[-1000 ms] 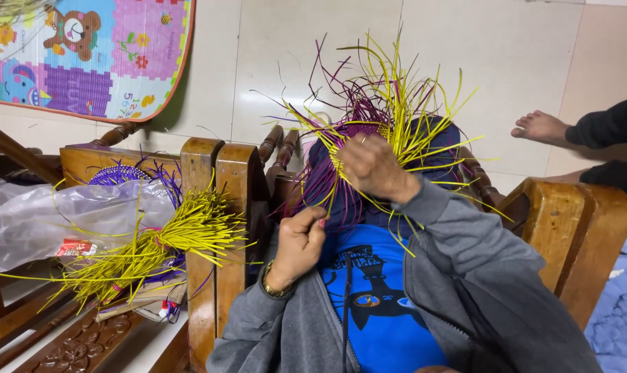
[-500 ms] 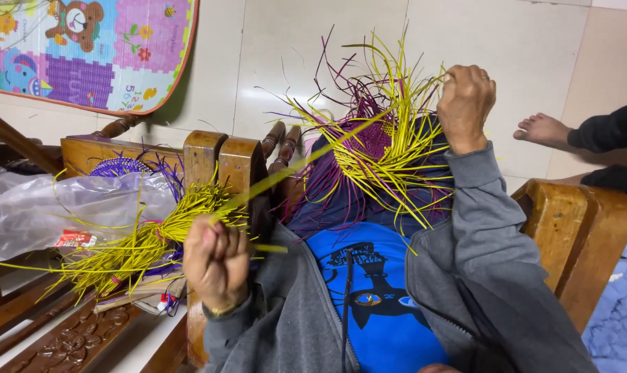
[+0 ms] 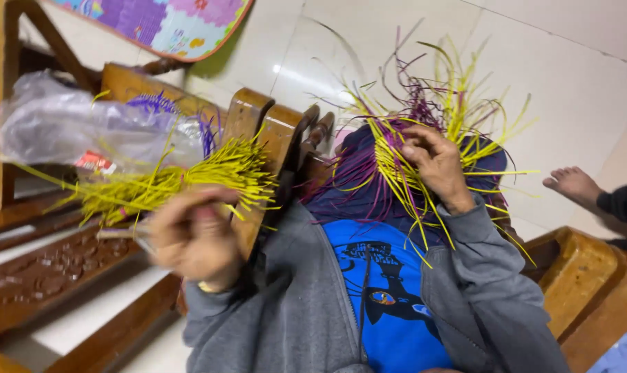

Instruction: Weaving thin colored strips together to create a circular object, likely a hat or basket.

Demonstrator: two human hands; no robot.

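Note:
On my lap rests a half-woven piece (image 3: pixel 396 148) of yellow and purple strips, its loose ends sticking out all around. My right hand (image 3: pixel 434 166) lies on it with the fingers pinching the strips near its middle. My left hand (image 3: pixel 192 235) is blurred by motion at the lower left, fingers curled, just below a bundle of yellow strips (image 3: pixel 182 181). A thin pale thing (image 3: pixel 120 235) juts out to the left of that hand; whether the hand grips it is unclear.
A clear plastic bag (image 3: pixel 85 131) and purple strips (image 3: pixel 154 103) lie on the carved wooden bench (image 3: pixel 258 117) at my left. A wooden armrest (image 3: pixel 576 269) stands at the right. Another person's bare foot (image 3: pixel 572 185) rests on the tiled floor. A colourful play mat (image 3: pixel 168 21) leans at the top.
My right hand came down from the upper strips onto the woven piece. My left hand let the long yellow strip go slack and moved toward the bundle. The view swung left and tilted.

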